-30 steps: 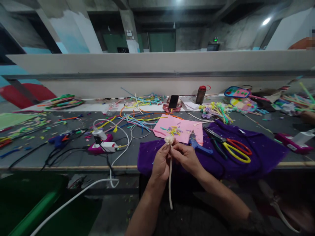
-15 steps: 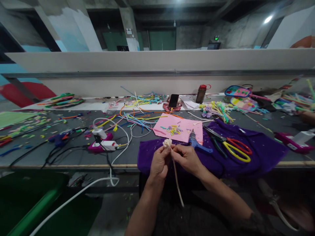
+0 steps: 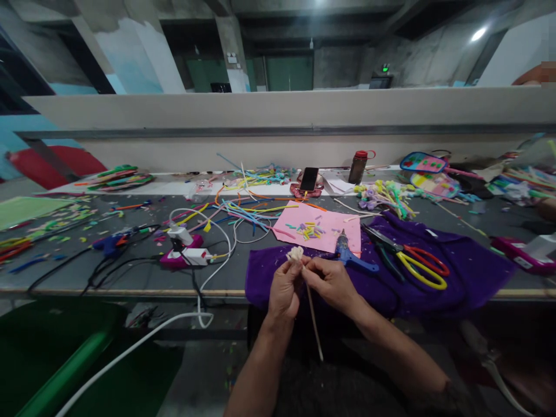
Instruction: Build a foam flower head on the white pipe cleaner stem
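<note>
1. Just above the purple cloth (image 3: 434, 278), in the head view, the left hand (image 3: 284, 289) and right hand (image 3: 332, 281) sit pressed close, both pinching a cream stem (image 3: 313, 318) below its small cream flower (image 3: 296, 253).
2. Beside them lie a blue glue gun (image 3: 350, 256), scissors (image 3: 417, 267) and pink paper (image 3: 321, 226).

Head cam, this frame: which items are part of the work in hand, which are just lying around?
In hand:
left hand
right hand
cream flower on a stem, pinched by both hands

Lying about:
glue gun
scissors
pink sheet
purple cloth
phone
bottle
power strip
</note>
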A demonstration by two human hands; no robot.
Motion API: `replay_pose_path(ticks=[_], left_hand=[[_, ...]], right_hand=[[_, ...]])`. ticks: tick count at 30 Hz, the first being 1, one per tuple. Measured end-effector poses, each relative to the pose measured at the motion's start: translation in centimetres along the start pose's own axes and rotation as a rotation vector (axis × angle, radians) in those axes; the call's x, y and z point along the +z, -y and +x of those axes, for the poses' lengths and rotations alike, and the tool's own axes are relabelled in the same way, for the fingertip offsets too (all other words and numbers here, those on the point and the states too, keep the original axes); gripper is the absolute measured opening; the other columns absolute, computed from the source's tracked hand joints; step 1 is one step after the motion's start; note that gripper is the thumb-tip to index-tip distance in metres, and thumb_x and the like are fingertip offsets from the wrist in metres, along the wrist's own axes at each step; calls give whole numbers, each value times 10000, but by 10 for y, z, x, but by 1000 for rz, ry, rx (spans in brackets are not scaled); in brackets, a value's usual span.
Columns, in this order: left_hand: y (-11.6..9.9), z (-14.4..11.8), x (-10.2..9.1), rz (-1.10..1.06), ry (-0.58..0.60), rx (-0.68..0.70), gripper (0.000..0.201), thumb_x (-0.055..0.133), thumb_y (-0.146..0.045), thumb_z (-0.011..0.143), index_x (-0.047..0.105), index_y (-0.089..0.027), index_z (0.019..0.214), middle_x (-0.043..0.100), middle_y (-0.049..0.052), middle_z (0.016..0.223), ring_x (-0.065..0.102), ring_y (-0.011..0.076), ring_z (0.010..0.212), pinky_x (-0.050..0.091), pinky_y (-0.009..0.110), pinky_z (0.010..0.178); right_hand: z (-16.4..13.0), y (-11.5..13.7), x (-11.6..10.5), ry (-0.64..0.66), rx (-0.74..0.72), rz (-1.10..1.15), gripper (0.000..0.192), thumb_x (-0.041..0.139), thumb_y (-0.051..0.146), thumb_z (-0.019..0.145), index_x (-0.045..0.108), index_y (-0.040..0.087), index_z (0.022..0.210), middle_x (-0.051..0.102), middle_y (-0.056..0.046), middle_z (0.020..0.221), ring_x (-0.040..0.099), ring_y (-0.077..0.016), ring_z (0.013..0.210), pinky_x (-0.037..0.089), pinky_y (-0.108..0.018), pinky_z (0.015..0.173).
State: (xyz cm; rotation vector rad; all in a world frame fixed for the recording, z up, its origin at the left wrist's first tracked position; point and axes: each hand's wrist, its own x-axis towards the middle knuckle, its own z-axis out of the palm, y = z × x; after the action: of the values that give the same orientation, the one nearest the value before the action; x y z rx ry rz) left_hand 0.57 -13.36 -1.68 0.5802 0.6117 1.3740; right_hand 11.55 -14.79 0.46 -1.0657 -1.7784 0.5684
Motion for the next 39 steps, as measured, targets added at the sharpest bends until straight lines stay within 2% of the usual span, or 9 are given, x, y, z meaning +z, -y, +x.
replay_pose_path(ticks=[4, 7, 14, 24, 30, 32, 36, 39], left_hand=[[-2, -6, 3, 36, 80, -19, 270, 688, -291, 659, 694, -117, 866, 698, 81, 810, 646, 204, 788, 474, 311, 778], [-5, -9, 6, 21, 140, -15, 309, 681, -283, 666, 682, -115, 925, 692, 99, 898, 639, 218, 843, 468, 325, 808], [-1, -5, 5, 61, -30, -3, 199, 737, -223, 595, 698, -120, 760, 691, 56, 708, 649, 190, 726, 483, 306, 759], [0, -8, -4, 273, -14, 134, 216, 737, -268, 598, 728, -145, 775, 686, 54, 699, 626, 186, 753, 454, 311, 792], [-5, -21, -5, 648, 78, 358, 170, 702, -223, 655, 727, -171, 815, 668, 48, 837, 587, 167, 806, 442, 259, 761], [-4, -25, -3, 616, 98, 326, 204, 707, -227, 650, 720, -175, 847, 672, 48, 837, 595, 173, 808, 449, 268, 762], [2, -26, -1, 382, 85, 181, 236, 742, -253, 603, 706, -174, 822, 686, 44, 778, 624, 187, 779, 471, 293, 753], [4, -24, -2, 348, 58, 175, 179, 761, -237, 570, 707, -169, 727, 690, 37, 749, 626, 170, 728, 473, 292, 754]], right_hand=[[1, 0, -3, -35, -5, -33, 208, 516, 226, 795, 562, 149, 607, 568, 7, 550, 504, -89, 493, 348, -192, 482], [0, -2, -5, -61, -37, -80, 186, 523, 222, 797, 570, 152, 630, 589, 1, 577, 527, -95, 515, 365, -196, 504], [-7, -10, 2, -91, -160, -267, 145, 518, 227, 807, 597, 164, 703, 634, -21, 661, 576, -115, 575, 383, -211, 549], [-13, -16, 5, -95, -219, -310, 129, 512, 220, 809, 592, 159, 728, 601, -14, 619, 538, -104, 515, 341, -216, 496], [-23, -17, 0, -114, -279, -233, 144, 475, 196, 819, 541, 175, 693, 544, 2, 600, 493, -91, 505, 340, -207, 475], [-27, -15, -3, -133, -297, -196, 116, 469, 183, 823, 546, 180, 737, 560, -3, 626, 515, -98, 539, 372, -210, 503], [-32, -9, -4, -166, -318, -184, 92, 476, 191, 833, 567, 183, 819, 604, -26, 686, 557, -119, 614, 414, -231, 565], [-33, -8, -4, -148, -302, -207, 115, 478, 212, 840, 577, 173, 796, 596, -25, 652, 544, -116, 577, 397, -230, 537]])
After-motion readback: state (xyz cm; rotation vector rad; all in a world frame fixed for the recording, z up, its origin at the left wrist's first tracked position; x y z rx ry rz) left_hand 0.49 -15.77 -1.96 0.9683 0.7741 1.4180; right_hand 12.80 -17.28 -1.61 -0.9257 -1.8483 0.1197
